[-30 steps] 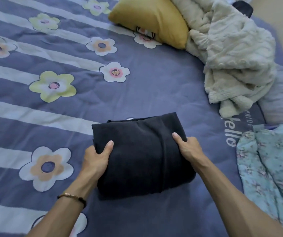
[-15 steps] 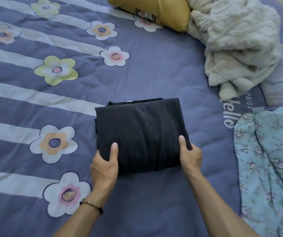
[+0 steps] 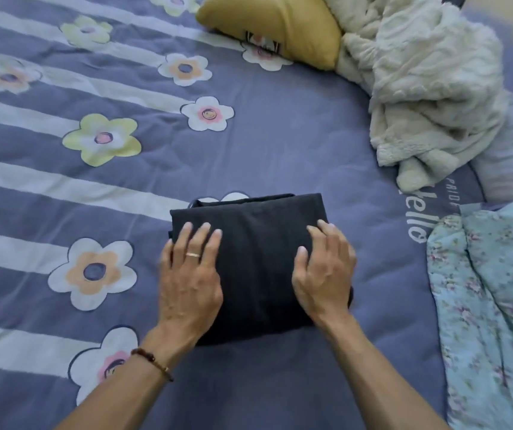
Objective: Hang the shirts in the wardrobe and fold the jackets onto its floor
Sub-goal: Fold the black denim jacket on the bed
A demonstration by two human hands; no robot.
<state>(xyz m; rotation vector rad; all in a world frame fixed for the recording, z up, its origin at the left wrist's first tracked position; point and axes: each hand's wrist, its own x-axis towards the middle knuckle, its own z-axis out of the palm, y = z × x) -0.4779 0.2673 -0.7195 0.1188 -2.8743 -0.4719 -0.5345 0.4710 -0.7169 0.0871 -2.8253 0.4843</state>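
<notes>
Across the purple quilted bedspread point(image 3: 280, 156), printed with pale stripes and flowers, the soft things lie scattered: a cream fleece blanket point(image 3: 429, 88) heaped at the far right edge, a light blue floral cloth point(image 3: 491, 305) rumpled along the right edge, a mustard yellow cushion point(image 3: 283, 23) at the far edge. Near the middle of the bedspread sits the dark, thick folded jacket point(image 3: 258, 259), a squarish, matte bundle. The left hand point(image 3: 186, 280) lies flat on its left side, fingers straight and slightly spread; the right hand point(image 3: 323, 274) presses its right side, fingers lightly bent and apart, gripping nothing. To finish this fold well, I would press evenly outward from the centre so trapped air leaves and the layers stay square, then lift from beneath both sides.
</notes>
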